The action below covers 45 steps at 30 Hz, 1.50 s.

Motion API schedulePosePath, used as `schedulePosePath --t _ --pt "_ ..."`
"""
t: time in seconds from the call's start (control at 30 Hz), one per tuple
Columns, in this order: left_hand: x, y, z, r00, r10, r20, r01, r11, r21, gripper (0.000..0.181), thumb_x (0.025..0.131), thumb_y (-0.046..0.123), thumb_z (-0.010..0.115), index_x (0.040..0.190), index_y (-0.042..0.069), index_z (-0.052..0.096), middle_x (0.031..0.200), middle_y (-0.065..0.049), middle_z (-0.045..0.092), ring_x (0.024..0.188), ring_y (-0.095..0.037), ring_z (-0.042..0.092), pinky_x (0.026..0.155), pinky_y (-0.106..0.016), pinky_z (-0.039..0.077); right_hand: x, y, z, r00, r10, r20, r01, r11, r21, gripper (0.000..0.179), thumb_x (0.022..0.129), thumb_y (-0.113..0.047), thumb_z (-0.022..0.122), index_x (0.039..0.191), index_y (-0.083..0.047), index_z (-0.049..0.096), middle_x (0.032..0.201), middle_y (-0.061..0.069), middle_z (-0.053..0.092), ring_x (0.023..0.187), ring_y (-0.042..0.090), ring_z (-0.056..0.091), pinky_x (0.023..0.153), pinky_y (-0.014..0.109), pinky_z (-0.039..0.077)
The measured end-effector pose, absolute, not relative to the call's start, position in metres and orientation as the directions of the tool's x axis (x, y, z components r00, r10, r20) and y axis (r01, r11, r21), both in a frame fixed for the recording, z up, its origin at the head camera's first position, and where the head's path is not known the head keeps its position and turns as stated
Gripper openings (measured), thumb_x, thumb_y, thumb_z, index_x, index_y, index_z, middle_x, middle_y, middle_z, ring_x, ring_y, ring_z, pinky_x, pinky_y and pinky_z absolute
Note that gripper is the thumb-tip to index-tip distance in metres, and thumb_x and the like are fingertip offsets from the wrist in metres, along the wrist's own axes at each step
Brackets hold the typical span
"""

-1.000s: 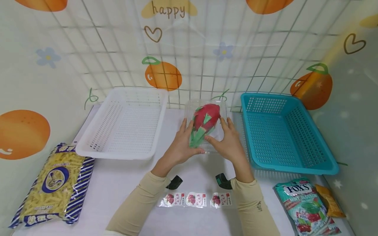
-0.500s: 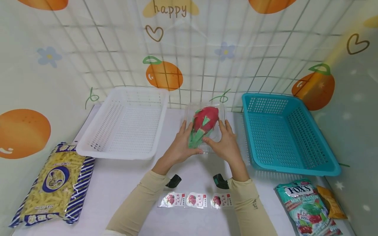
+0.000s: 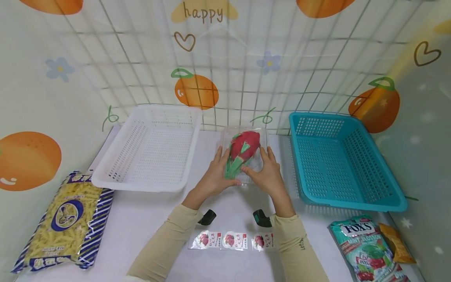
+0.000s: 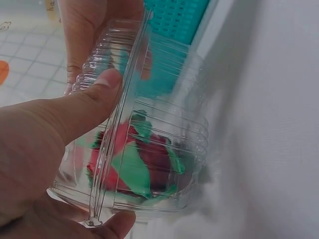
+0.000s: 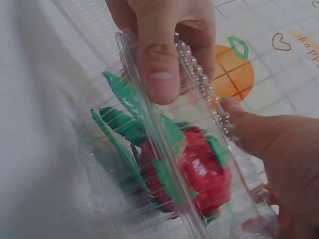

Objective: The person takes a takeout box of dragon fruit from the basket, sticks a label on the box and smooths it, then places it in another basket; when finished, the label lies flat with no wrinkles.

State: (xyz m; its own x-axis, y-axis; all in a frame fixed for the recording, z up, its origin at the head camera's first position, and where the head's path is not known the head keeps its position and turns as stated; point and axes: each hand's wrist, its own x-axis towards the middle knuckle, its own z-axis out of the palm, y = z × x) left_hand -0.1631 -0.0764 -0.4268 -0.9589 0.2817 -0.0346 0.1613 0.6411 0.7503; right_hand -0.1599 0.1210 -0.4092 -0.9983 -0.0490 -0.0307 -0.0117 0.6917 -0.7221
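Observation:
A clear plastic clamshell box [image 4: 174, 94] with a ribbed lid stands between both hands, its lid down on the base. Inside lies a red dragon fruit [image 3: 248, 141] with green leafy scales, its leafy end toward the person. My left hand [image 3: 215, 173] grips the box's near left side, the thumb [image 4: 102, 89] over the rim and fingers under it. On the opposite side my right hand [image 3: 268, 174] holds the box, its thumb near the front. In the right wrist view, the left thumb [image 5: 162, 79] presses on the rim. Some fingertips are hidden behind the box.
A white basket [image 3: 141, 186] stands left and a teal basket [image 3: 356, 204] right. A strip of dragon fruit stickers [image 3: 234, 239] lies in front. Spiral pasta [image 3: 67, 223] is at left; a candy bag [image 3: 368, 246] and an orange packet [image 3: 396, 243] lie right. A printed curtain [image 3: 239, 86] backs the table.
The box and both hands have come slightly nearer the person. Both hands keep their hold on the box. The baskets and bags stay where they were.

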Motion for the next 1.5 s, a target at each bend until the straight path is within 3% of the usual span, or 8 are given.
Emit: schedulePosePath --t 0.67,1.27,1.5 --pt "-0.164 -0.075 -0.432 -0.957 0.281 -0.075 0.143 0.680 0.720 0.118 0.079 0.033 0.089 0.165 0.012 0.011 0.173 -0.015 -0.004 0.152 -0.053 0.020 0.115 -0.064 0.036 -0.159 0.118 -0.417 -0.999 -0.029 -0.037 0.006 0.707 -0.707 0.101 0.089 -0.046 0.076 0.163 -0.005 0.021 0.170 0.025 0.009 0.144 0.062 0.027 0.104 0.075 0.039" --pt "-0.161 -0.077 -0.436 -0.958 0.283 -0.050 0.160 0.667 0.727 0.116 0.080 0.037 0.088 0.165 0.013 0.012 0.172 -0.016 0.001 0.152 -0.053 0.019 0.116 -0.065 0.035 -0.159 0.121 -0.421 -0.999 -0.022 -0.039 0.012 0.709 -0.705 0.098 0.091 -0.048 0.073 0.164 -0.011 0.020 0.169 0.024 0.012 0.146 0.059 0.026 0.106 0.075 0.037" --pt "-0.159 -0.079 -0.438 -0.963 0.269 -0.005 0.178 0.652 0.737 0.112 0.080 0.036 0.089 0.165 0.013 0.018 0.171 -0.018 0.008 0.152 -0.049 0.022 0.115 -0.065 0.036 -0.156 0.124 -0.421 -0.999 -0.020 -0.029 0.007 0.695 -0.719 0.095 0.092 -0.050 0.071 0.164 -0.013 0.021 0.169 0.024 0.015 0.148 0.058 0.025 0.108 0.076 0.034"
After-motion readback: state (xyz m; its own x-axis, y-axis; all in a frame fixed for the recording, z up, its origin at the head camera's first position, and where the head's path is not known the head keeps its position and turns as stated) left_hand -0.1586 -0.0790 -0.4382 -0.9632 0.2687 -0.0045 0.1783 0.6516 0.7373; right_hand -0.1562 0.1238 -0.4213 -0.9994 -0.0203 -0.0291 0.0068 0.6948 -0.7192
